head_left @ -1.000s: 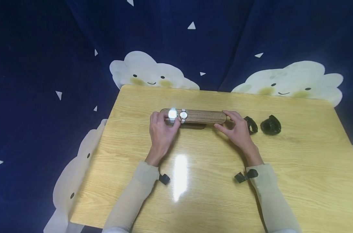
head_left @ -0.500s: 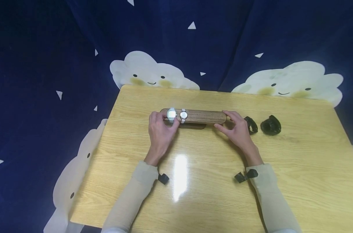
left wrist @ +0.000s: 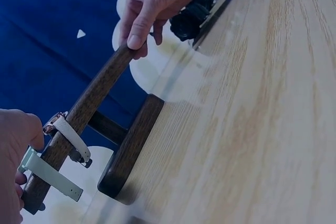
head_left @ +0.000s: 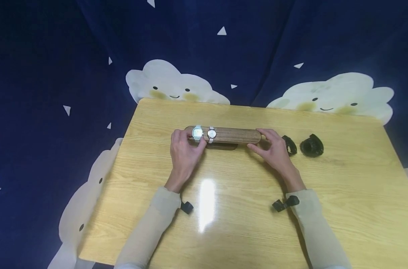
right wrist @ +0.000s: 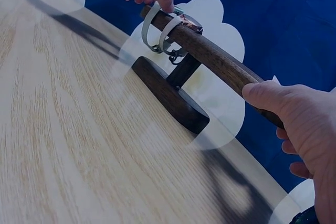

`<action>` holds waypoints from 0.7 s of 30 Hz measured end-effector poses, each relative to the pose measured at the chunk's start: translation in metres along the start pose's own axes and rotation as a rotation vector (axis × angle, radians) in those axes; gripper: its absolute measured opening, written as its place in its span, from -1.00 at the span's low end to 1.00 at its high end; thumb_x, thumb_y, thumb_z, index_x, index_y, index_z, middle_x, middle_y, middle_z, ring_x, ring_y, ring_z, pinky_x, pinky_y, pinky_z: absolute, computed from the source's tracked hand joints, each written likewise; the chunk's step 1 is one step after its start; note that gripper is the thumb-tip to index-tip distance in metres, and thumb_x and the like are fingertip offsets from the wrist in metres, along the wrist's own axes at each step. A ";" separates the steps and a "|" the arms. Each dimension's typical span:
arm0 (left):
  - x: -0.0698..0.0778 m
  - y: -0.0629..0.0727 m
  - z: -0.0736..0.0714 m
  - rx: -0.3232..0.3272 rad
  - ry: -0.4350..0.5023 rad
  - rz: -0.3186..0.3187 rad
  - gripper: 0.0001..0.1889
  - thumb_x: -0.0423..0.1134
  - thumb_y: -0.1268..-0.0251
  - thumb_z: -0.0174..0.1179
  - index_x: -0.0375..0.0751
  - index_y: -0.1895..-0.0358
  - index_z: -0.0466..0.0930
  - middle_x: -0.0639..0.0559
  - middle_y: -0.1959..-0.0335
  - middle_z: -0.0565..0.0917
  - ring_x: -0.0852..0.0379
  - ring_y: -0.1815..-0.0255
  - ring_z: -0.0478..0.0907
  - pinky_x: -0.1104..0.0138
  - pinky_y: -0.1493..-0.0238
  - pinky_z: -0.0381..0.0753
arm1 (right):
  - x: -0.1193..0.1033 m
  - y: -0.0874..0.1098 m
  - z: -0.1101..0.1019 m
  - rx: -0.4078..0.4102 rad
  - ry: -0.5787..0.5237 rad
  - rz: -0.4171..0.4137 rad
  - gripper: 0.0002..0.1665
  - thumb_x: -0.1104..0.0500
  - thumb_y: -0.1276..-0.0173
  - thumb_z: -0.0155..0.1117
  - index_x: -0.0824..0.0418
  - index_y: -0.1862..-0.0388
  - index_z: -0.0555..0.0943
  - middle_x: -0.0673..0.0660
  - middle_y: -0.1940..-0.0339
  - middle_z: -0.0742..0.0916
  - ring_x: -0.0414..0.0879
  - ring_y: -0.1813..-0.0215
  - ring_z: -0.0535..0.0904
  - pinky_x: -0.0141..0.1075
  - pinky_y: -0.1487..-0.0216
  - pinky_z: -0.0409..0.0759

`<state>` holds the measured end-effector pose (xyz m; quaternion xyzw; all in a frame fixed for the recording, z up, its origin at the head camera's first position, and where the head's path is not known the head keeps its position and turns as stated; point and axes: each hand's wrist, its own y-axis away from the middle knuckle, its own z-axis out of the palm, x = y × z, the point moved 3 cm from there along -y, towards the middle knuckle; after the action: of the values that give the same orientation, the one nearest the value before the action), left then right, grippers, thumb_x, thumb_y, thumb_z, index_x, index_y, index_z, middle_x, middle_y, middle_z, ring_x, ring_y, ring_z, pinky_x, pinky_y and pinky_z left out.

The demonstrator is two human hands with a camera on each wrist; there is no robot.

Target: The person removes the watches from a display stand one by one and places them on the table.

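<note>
Nearest, pale sleeves [head_left: 148, 228] with small black devices [head_left: 187, 207] at the cuffs reach forward over the table [head_left: 241, 224]. Beyond them, the left hand [head_left: 184, 155] grips the pale-green square watch [head_left: 197, 132] by the left end of the wooden watch stand [head_left: 235, 135], thumb on the near side, fingers round the bar's end. The right hand [head_left: 277, 151] holds the bar's other end, thumb in front and index finger behind.

Over the last second the square watch has edged leftward with the left hand, so the gap to the white-strapped round watch [head_left: 212, 133] has widened slightly; its place along the bar seems to be what is being adjusted. Both watches loop around the bar, which rests on a post above its dark base [left wrist: 136, 145]. The right hand's steady hold probably braces the stand.

Right of that hand sit two black curved objects [head_left: 312, 145], too dark to identify. Farthest, behind the table, hangs a navy curtain [head_left: 184, 30] printed with smiling clouds.
</note>
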<state>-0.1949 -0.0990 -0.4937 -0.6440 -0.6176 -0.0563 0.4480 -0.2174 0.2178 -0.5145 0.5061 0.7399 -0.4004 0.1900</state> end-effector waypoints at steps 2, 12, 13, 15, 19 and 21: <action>0.001 -0.002 0.000 0.004 0.001 0.003 -0.62 -0.07 -0.21 0.42 -0.37 0.18 0.65 -0.20 0.27 0.61 -0.05 0.23 0.47 0.21 0.27 0.54 | 0.000 -0.002 -0.002 -0.001 0.010 -0.003 -0.23 0.14 -0.13 0.70 0.30 -0.31 0.63 0.30 -0.24 0.70 0.25 -0.31 0.59 0.20 -0.29 0.55; 0.003 -0.003 -0.002 -0.021 0.010 -0.010 -0.64 -0.07 -0.21 0.40 -0.32 0.17 0.61 -0.14 0.29 0.55 -0.02 0.23 0.41 0.25 0.29 0.50 | -0.004 -0.002 -0.004 -0.020 0.028 0.005 -0.21 0.11 -0.15 0.70 0.29 -0.34 0.61 0.30 -0.28 0.68 0.25 -0.34 0.57 0.23 -0.35 0.49; 0.003 -0.003 -0.003 -0.023 0.011 -0.013 -0.64 -0.06 -0.21 0.40 -0.32 0.18 0.61 -0.12 0.29 0.54 -0.02 0.23 0.41 0.25 0.29 0.49 | -0.004 -0.001 -0.004 -0.022 0.027 0.006 -0.21 0.10 -0.14 0.70 0.29 -0.34 0.61 0.30 -0.28 0.68 0.25 -0.34 0.56 0.24 -0.35 0.47; 0.003 -0.001 -0.003 -0.025 0.009 -0.016 -0.63 -0.05 -0.21 0.40 -0.32 0.18 0.61 -0.11 0.29 0.54 -0.01 0.24 0.41 0.26 0.30 0.49 | -0.003 0.001 -0.003 -0.024 0.031 0.003 -0.21 0.09 -0.14 0.70 0.28 -0.33 0.62 0.30 -0.28 0.69 0.25 -0.35 0.56 0.27 -0.36 0.45; 0.002 0.000 -0.002 -0.015 0.012 -0.008 -0.62 -0.04 -0.21 0.43 -0.32 0.17 0.63 -0.09 0.31 0.56 -0.01 0.25 0.43 0.27 0.30 0.50 | -0.003 0.004 -0.002 -0.018 0.036 -0.001 -0.21 0.08 -0.14 0.70 0.29 -0.32 0.62 0.29 -0.27 0.69 0.24 -0.34 0.56 0.28 -0.34 0.42; 0.002 0.000 -0.001 -0.008 0.017 -0.001 -0.62 -0.05 -0.20 0.43 -0.32 0.18 0.63 -0.10 0.31 0.56 -0.01 0.26 0.44 0.26 0.30 0.50 | -0.002 0.005 -0.003 -0.011 0.040 -0.004 -0.22 0.09 -0.14 0.70 0.29 -0.31 0.62 0.29 -0.26 0.69 0.24 -0.33 0.57 0.28 -0.34 0.42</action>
<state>-0.1939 -0.0982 -0.4914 -0.6450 -0.6138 -0.0646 0.4506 -0.2120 0.2192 -0.5131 0.5113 0.7469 -0.3865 0.1772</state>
